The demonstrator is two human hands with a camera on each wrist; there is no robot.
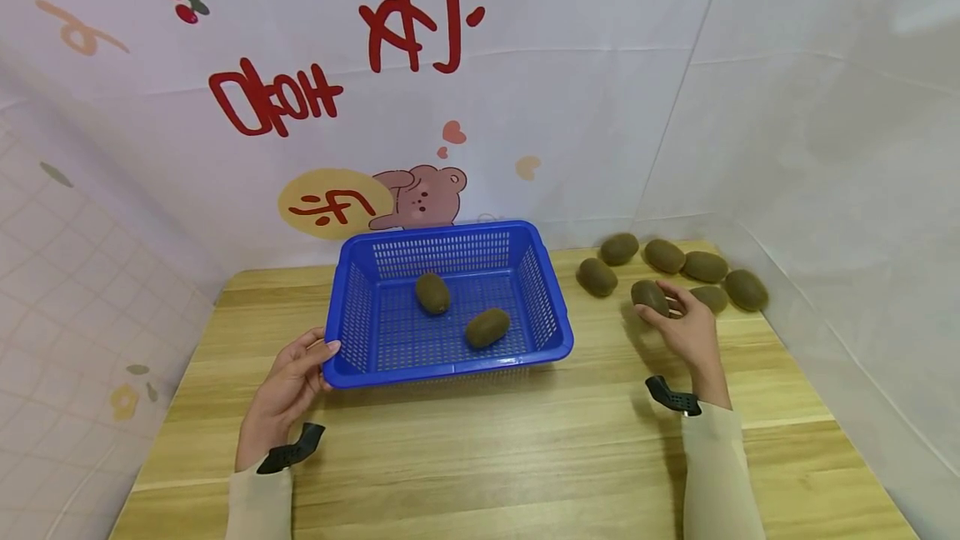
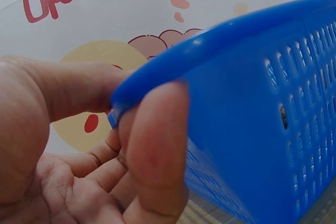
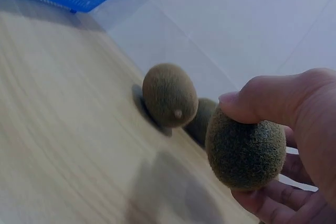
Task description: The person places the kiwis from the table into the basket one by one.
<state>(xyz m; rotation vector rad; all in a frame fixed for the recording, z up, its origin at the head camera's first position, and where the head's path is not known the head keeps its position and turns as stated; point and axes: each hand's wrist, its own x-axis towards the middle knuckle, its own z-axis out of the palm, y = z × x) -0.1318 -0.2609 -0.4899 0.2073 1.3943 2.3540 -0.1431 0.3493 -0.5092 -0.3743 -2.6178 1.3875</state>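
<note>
A blue perforated plastic basket [image 1: 450, 372] stands on the wooden table, with two brown kiwis inside, one kiwi [image 1: 432, 293] toward the back and another kiwi [image 1: 487, 328] nearer the front. My left hand [image 1: 296, 377] grips the basket's front left corner, and in the left wrist view thumb and fingers pinch its rim [image 2: 210, 35]. To the right, my right hand [image 1: 686, 327] holds a kiwi [image 3: 245, 153] between thumb and fingers. A shadow below it in the right wrist view shows it lifted off the table. Beyond it lies another kiwi [image 3: 170, 95].
Several loose kiwis lie at the table's back right, among them one kiwi [image 1: 597, 277] nearest the basket and one kiwi [image 1: 746, 290] by the right edge. A white printed sheet [image 1: 585, 107] rises behind the wooden table [image 1: 480, 457] and along both sides.
</note>
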